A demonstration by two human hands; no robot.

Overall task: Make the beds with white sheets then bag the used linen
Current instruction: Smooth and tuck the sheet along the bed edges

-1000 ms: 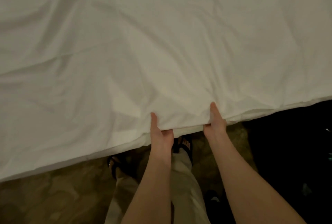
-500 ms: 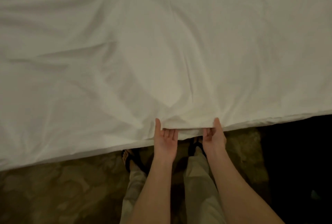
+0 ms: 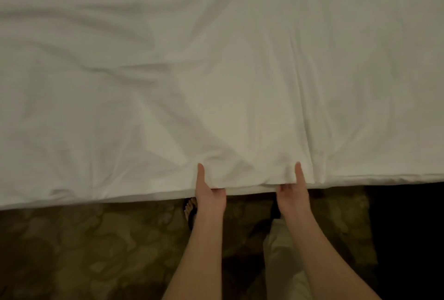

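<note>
A white sheet (image 3: pixel 216 71) covers the bed and fills the upper two thirds of the head view, with soft wrinkles fanning out from its near edge. My left hand (image 3: pixel 209 194) pinches that near edge, thumb on top and fingers curled underneath. My right hand (image 3: pixel 292 192) grips the same edge a short way to the right, in the same way. Between the two hands the hem is pulled straight. The mattress under the sheet is hidden.
Patterned brown carpet (image 3: pixel 84 251) lies below the bed edge. My legs in light trousers (image 3: pixel 283 263) and a sandalled foot (image 3: pixel 191 210) stand close to the bed. A dark unlit area (image 3: pixel 408 239) fills the lower right.
Both hands have moved apart along the hem while keeping hold of it. The sheet edge now lies lower in view and more level, and the wrinkles have shifted.
</note>
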